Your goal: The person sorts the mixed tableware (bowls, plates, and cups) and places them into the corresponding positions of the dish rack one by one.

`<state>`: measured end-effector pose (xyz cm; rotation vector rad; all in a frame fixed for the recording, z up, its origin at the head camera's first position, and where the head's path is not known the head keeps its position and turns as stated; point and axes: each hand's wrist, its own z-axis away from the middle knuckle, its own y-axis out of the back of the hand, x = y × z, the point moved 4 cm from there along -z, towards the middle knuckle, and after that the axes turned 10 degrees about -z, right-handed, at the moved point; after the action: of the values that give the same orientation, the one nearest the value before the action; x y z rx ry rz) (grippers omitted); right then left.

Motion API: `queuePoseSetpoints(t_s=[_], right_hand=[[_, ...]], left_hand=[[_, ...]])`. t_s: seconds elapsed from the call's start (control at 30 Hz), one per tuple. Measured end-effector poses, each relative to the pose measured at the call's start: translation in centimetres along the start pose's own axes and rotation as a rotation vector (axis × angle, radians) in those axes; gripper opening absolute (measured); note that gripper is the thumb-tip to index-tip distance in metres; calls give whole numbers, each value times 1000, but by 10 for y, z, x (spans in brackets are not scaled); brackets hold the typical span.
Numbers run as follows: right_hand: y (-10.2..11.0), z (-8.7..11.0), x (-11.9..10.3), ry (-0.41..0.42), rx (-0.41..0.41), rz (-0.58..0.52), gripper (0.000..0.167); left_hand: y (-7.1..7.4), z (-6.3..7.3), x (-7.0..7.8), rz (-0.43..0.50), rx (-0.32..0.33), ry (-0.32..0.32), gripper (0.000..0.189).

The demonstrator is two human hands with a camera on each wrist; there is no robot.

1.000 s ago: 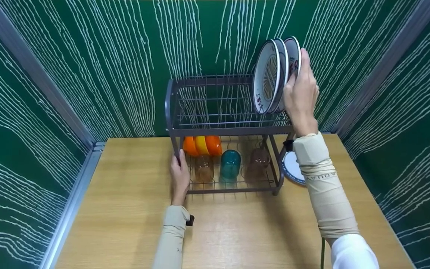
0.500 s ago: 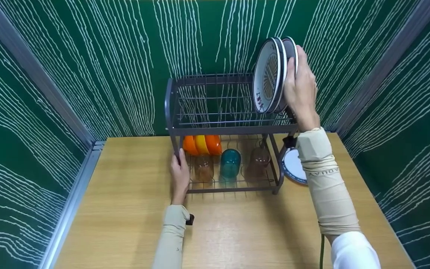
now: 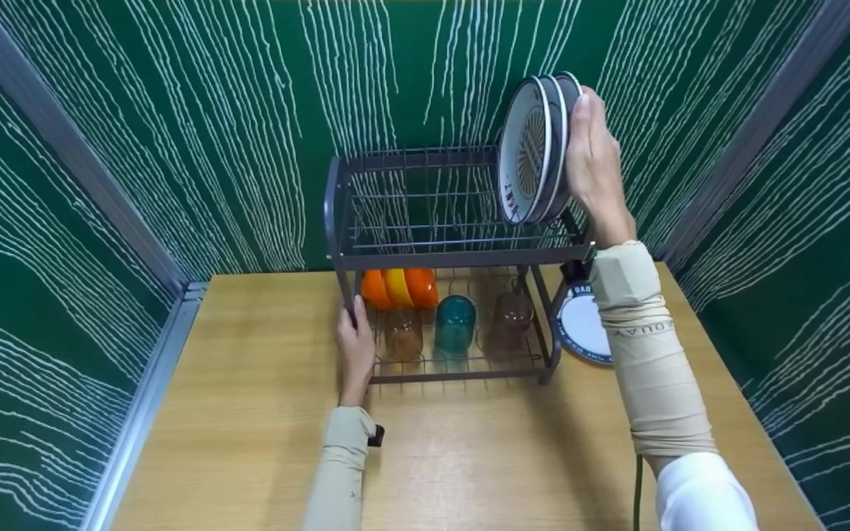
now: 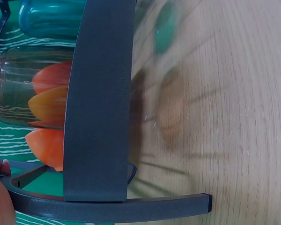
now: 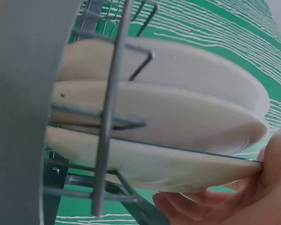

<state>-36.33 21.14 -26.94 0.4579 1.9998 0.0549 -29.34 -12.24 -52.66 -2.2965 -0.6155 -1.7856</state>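
Note:
My right hand (image 3: 593, 158) pinches the rim of the rightmost plate (image 5: 154, 161), thumb on one side and fingers on the other. That plate stands on edge in the top tier of a dark dish rack (image 3: 462, 258). Close to its left stand a middle plate (image 5: 164, 112) and a patterned plate (image 3: 524, 144), both on edge too. Wire dividers cross in front of the plates in the right wrist view. Low on the left, my left hand (image 3: 356, 346) grips the rack's side post; only part of that hand shows in the left wrist view.
The lower tier bears orange and yellow bowls (image 3: 395, 286), an amber glass (image 3: 403, 333), a teal glass (image 3: 456, 324) and a brownish glass (image 3: 513, 317). A blue-rimmed white plate (image 3: 586, 328) lies on the wooden table (image 3: 440, 457) right of the rack. Green walls (image 3: 233, 147) surround it.
My right hand has shifted slightly left with the rightmost plate, which now stands closer to the middle plate. The left hand keeps its place on the post.

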Motion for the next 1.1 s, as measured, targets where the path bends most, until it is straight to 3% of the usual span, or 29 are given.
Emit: queuePoseSetpoints(t_s=[0.17,0.27,0.4,0.63,0.83,1.0,1.1], right_hand=[[2,-5,0,-24,5,6,55],[3,-4,0,-32,0,5,56],[3,3,3,-49,-23,-16,57],[5,13,6,-67,-58,-65,59],[8,17,10,-65,-77,-60,62],[17,22,14,-33,-44,-62,61],[22,25,19,-30,-29,-56,61]], left_hand=[[-6,-8,-19,-11,16,-17,19],[-10,-13,-35,-14,8,6,22],[-11,-12,-42,-34,-6,38,25],[-10,-12,-42,-53,-4,12,30],[-10,-13,-43,-25,1,25,28],[-11,-13,-42,-6,-4,38,24],[-9,-10,-33,-15,-6,19,19]])
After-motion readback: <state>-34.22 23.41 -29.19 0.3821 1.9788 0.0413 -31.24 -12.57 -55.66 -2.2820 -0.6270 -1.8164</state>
